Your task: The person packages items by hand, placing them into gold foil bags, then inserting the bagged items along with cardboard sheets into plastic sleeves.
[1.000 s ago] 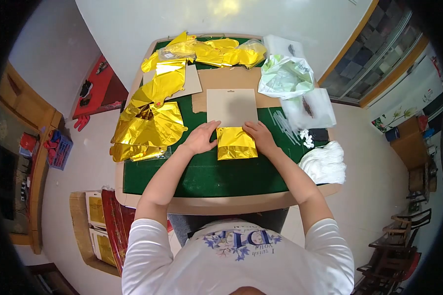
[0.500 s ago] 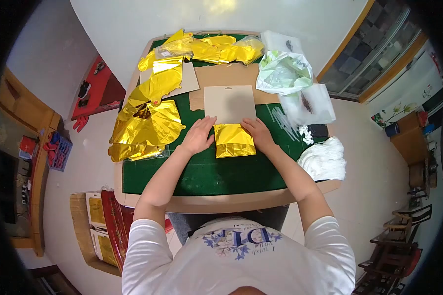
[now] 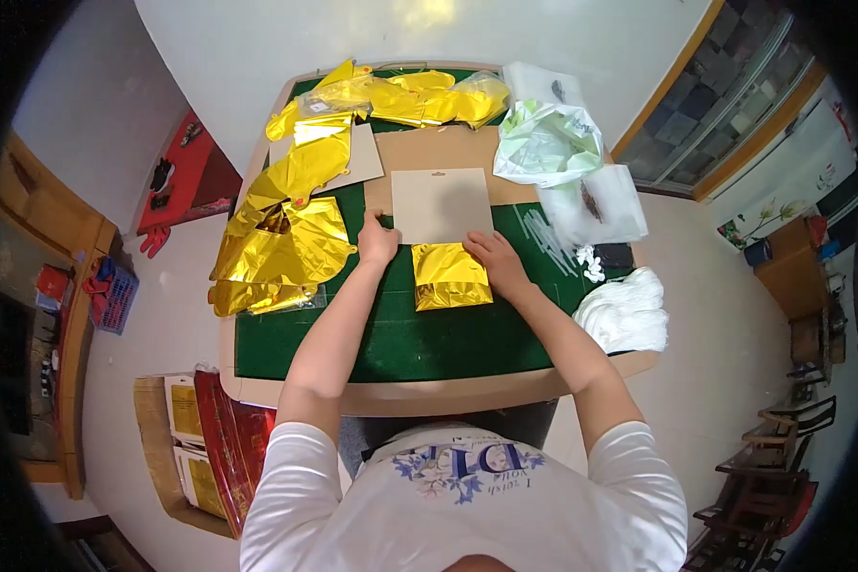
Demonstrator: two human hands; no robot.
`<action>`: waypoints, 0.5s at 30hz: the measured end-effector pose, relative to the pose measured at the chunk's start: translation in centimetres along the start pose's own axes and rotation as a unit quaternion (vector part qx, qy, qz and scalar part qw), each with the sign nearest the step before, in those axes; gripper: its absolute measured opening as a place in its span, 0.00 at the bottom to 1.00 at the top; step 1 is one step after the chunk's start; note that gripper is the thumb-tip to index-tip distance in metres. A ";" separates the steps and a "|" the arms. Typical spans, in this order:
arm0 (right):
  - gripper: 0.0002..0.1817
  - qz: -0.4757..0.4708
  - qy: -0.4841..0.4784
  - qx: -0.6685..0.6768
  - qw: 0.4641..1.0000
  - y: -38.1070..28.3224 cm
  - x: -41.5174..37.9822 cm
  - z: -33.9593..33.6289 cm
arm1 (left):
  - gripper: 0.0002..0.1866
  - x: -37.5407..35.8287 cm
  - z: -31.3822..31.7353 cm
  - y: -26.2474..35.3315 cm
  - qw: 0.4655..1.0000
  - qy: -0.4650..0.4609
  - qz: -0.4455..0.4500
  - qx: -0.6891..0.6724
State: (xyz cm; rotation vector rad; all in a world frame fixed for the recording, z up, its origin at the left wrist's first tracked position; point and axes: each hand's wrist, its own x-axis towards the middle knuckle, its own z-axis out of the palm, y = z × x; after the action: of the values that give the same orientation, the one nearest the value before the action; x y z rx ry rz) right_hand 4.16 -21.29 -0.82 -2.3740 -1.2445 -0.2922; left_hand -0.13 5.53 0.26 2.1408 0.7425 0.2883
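One folded rectangular gold-foil packet point(image 3: 453, 278) lies toward the near edge of the green-felt desk point(image 3: 291, 338), left of the right hand point(image 3: 497, 262), whose outstretched fingers touch it. The left hand point(image 3: 378, 241) curls by a flat beige card point(image 3: 441, 205), grip unclear.

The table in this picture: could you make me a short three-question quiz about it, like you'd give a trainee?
1. Multiple choice: which of the person's hands touches the folded gold foil? A) left only B) right only C) both
2. True or false: the plastic bag sits at the near left corner of the table.
3. Fill in: seen from where the person stands, the white bundle lies at the table's ____ edge.

Key:
1. B; the right hand is on it, while the left hand is apart from it.
2. False; the plastic bag is on the far right side.
3. Right.
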 end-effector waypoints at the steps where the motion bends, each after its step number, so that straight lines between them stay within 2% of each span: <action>1: 0.18 0.003 0.002 -0.001 1.000 0.0 0.0 0.0 | 0.30 0.3 0.2 -0.4 1.000 -0.001 0.000 0.002; 3: 0.18 0.008 0.003 0.000 1.000 -0.1 -0.1 0.1 | 0.31 0.7 0.3 -0.9 0.999 0.002 -0.007 -0.044; 10: 0.19 -0.006 0.000 -0.017 1.000 0.1 -0.1 0.2 | 0.28 -1.8 -1.1 0.6 1.000 -0.015 0.019 0.000; 12: 0.19 -0.004 -0.003 -0.019 1.000 0.2 -0.1 0.3 | 0.26 -3.0 -2.3 1.9 0.994 -0.090 0.038 0.051; 13: 0.19 -0.008 0.004 -0.023 1.000 0.3 -0.2 0.4 | 0.26 -3.2 -2.1 1.3 0.994 -0.090 0.038 0.051; 14: 0.20 -0.011 0.012 -0.027 0.999 0.2 -0.2 0.4 | 0.26 -3.4 -2.0 0.6 0.977 -0.058 0.175 0.110; 15: 0.20 -0.011 0.012 -0.027 0.999 0.2 -0.2 0.4 | 0.26 -3.5 -2.0 0.1 0.937 -0.023 0.307 0.166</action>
State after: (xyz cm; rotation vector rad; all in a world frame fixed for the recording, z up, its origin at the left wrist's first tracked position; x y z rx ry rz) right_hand 4.22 -21.31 -1.27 -2.3959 -1.2681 -0.3654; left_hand -3.83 4.68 1.76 2.6578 0.0673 0.4604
